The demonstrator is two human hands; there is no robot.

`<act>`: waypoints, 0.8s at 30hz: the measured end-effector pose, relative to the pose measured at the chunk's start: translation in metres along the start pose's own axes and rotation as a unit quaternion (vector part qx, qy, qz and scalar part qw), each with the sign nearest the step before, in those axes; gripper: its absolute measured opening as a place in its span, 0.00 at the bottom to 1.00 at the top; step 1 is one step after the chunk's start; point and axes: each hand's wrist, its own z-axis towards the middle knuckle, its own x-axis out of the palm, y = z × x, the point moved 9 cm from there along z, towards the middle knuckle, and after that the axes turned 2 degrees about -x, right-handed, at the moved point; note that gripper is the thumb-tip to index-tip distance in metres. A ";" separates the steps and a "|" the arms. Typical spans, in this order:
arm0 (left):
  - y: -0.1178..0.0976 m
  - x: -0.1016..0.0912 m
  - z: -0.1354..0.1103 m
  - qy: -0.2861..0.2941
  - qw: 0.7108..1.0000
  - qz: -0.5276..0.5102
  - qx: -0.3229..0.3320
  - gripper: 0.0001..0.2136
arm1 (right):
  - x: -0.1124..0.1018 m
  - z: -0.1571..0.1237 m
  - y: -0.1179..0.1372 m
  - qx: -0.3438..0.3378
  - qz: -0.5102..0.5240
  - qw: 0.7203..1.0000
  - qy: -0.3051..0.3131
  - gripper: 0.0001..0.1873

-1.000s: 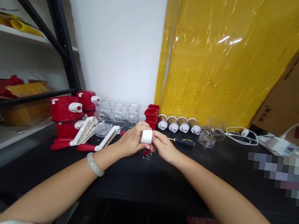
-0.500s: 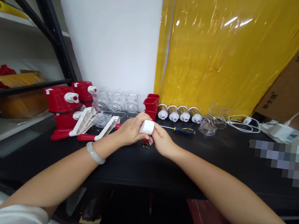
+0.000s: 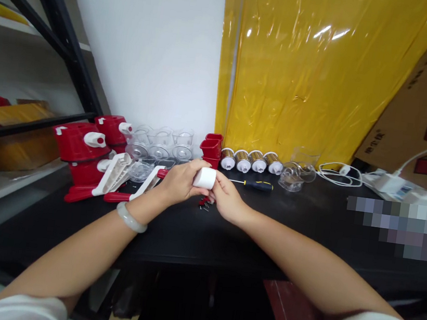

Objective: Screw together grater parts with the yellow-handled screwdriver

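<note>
Gripping a short white cylindrical part (image 3: 203,178) between both hands, the person holds it above the bench (image 3: 286,232), just left of the screwdriver (image 3: 259,185). The left hand (image 3: 184,181) is wrapped around it, forefinger across the top and thumb underneath; the right hand (image 3: 227,198) grasps its right end with bent fingers, though the fingertips are partly hidden there.

Handling it well probably calls for a firm left grip as the anchor, with lighter, exact pressure from the right fingers, so that the part does not tip or spin. Such a smooth curved wall could slip if squeezed unevenly, so the thumb seems best placed squarely opposite the forefinger. Loose screws (image 3: 204,208) and small red pieces (image 3: 203,200) lie on the bench below the hands, left of the screwdriver and nearer the person; wrists held clear of the surface should avoid scattering them.

The part looks plain, matt and bright white, a stubby drum with a rounded edge, its curved side turned to the camera and its axis roughly crosswise. Whether its ends are hollow cannot be told. Beyond the screwdriver stand grater drums (image 3: 250,162) with white ends, and to its far left, red housings (image 3: 81,143).
</note>
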 end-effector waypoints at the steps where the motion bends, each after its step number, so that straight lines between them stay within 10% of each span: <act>1: -0.001 0.000 0.000 -0.004 1.000 0.001 -0.001 0.37 | 0.001 0.000 0.000 0.001 0.001 1.000 0.000 0.23; 13: 0.084 -0.049 -0.014 -0.161 0.971 -0.107 -0.141 0.30 | -0.051 0.020 0.025 -0.063 0.100 0.992 -0.053 0.23; 24: 0.094 0.020 -0.022 0.050 0.883 -0.240 -0.400 0.19 | -0.076 0.025 -0.006 -0.025 0.079 0.992 -0.099 0.25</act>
